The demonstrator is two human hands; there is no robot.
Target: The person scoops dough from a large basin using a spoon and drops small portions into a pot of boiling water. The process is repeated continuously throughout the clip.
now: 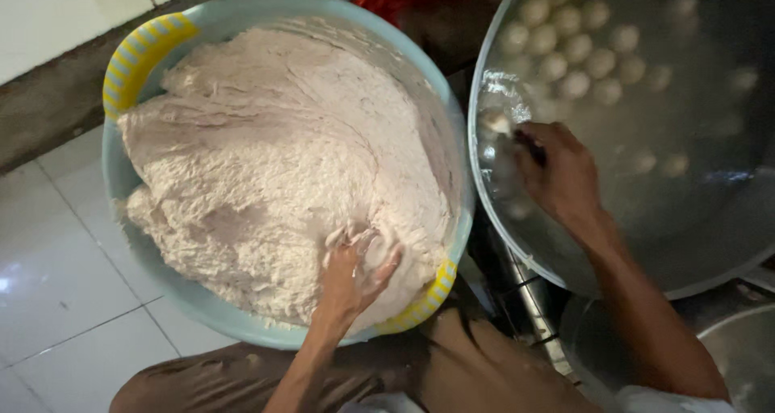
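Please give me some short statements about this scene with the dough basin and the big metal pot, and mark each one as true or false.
1. The left hand is pressed into the pale paste in the blue basin. True.
2. The right hand rests on the floor tiles. False: it is over the large metal pot, holding a dark utensil.
3. Pale round balls float in the pot. True.
4. The basin's handles are solid red. False: they are striped yellow and white.
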